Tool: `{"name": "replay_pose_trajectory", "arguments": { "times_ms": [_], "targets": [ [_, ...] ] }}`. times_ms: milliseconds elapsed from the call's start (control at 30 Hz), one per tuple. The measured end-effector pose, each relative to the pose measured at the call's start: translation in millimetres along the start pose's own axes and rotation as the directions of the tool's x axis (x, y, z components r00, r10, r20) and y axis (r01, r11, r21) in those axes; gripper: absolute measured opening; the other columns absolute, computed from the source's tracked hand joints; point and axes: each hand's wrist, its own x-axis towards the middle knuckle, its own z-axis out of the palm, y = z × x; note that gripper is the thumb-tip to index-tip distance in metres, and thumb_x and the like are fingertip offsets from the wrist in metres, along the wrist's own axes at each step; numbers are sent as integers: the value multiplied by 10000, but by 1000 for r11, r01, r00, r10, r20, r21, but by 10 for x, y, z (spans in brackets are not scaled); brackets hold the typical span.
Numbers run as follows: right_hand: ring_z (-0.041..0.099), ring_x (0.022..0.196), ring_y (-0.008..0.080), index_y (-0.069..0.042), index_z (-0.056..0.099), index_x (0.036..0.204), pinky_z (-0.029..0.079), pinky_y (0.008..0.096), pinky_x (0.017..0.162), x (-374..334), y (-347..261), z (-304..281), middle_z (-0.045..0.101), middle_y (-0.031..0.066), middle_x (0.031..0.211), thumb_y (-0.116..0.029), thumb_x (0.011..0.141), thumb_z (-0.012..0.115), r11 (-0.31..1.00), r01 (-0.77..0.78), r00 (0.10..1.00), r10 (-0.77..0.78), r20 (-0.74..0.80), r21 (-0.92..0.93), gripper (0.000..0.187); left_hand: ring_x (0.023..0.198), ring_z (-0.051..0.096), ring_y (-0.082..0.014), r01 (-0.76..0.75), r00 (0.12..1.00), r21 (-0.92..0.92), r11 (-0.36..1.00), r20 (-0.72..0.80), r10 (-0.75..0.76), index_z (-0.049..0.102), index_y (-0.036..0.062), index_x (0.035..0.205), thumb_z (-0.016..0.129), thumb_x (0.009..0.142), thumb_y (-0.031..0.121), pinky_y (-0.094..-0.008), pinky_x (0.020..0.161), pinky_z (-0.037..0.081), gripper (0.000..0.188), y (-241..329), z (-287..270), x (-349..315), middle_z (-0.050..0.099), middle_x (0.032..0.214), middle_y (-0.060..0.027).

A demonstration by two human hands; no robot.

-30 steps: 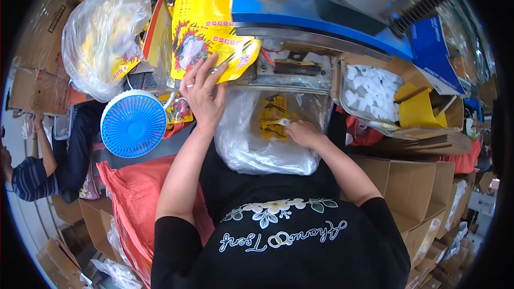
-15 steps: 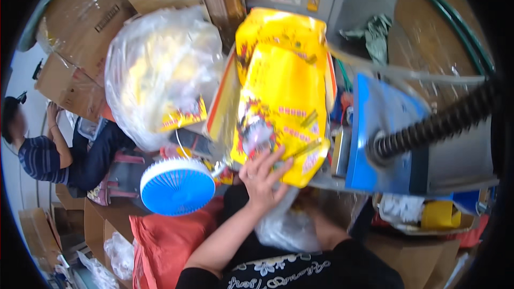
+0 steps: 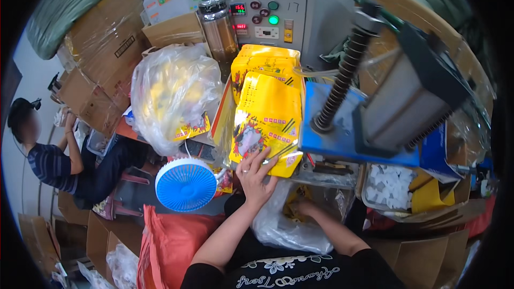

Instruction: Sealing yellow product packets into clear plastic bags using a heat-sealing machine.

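Note:
Fanned yellow printed pouches point(image 3: 270, 112) lie in two overlapping groups in front of me. Across the lower edge of the nearest one rests my left hand point(image 3: 256, 175), its fingers stretched out and spread. My right hand point(image 3: 305, 208) is down inside a clear plastic bag point(image 3: 292, 238) in front of my lap, beside something yellow point(image 3: 293, 203) in the bag. The bag and shadow hide most of its fingers, so I cannot tell whether it grips anything.
A blue press plate point(image 3: 334, 134) with a spring rod point(image 3: 342, 75) stands right of the pouches. A blue fan point(image 3: 186, 184) and a full clear bag point(image 3: 174, 96) are left; a control box point(image 3: 292, 8) is behind. A co-worker point(image 3: 51, 160) sits far left.
The view has shifted, bringing more of the control box and press into sight. My left hand stays on the pouches. More of my right hand now shows inside the clear bag.

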Motion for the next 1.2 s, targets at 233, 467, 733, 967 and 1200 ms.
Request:
{"name": "replay_pose_trajectory", "arguments": {
  "times_ms": [233, 467, 733, 967, 1200],
  "targets": [
    [623, 703, 99, -38, 595, 1119, 505, 255, 646, -1470, -1210, -2115, 649, 52, 847, -187, 949, 587, 653, 200, 966, -5, -260, 730, 226, 956, 613, -304, -38, 990, -147, 988, -141, 17, 684, 43, 988, 677, 835, 41, -368, 847, 441, 154, 346, -337, 116, 671, 993, -138],
    [571, 770, 128, -41, 650, 1031, 452, 288, 693, -2293, -1563, -3429, 636, 33, 825, -108, 893, 640, 798, 217, 793, 191, -578, 562, 154, 771, 601, -113, 505, 849, -574, 645, 465, -251, 683, -40, 940, 701, 849, 32, -225, 700, 461, 118, 957, -518, -370, 644, 859, -61],
    [620, 893, 301, -50, 643, 1017, 495, 384, 785, -2257, -1461, -3449, 682, 113, 939, -169, 884, 632, 960, 258, 892, -194, -409, 107, 178, 807, 593, -90, 469, 816, -617, 632, 576, -43, 708, -23, 965, 708, 871, 99, -210, 708, 453, 153, 992, -187, -872, 674, 880, -45],
    [651, 1023, 231, -19, 589, 1223, 497, 330, 884, -2014, -1345, -3378, 667, 160, 1131, -174, 893, 656, 942, 162, 748, 78, -659, 294, 371, 714, 588, -53, 755, 645, -522, 397, 700, -307, 707, -62, 947, 678, 907, 213, -228, 631, 467, 279, 1056, 14, -505, 696, 797, -33],
    [667, 884, 322, -65, 666, 1086, 518, 369, 750, -2216, -1009, -3498, 693, 162, 1004, -203, 900, 620, 920, -272, 662, 393, -638, 283, 237, 692, 674, -145, 818, 538, -575, 19, 754, -377, 672, -90, 958, 675, 899, 121, -269, 612, 535, 219, 1012, 384, -79, 709, 876, -127]
  ]
}}
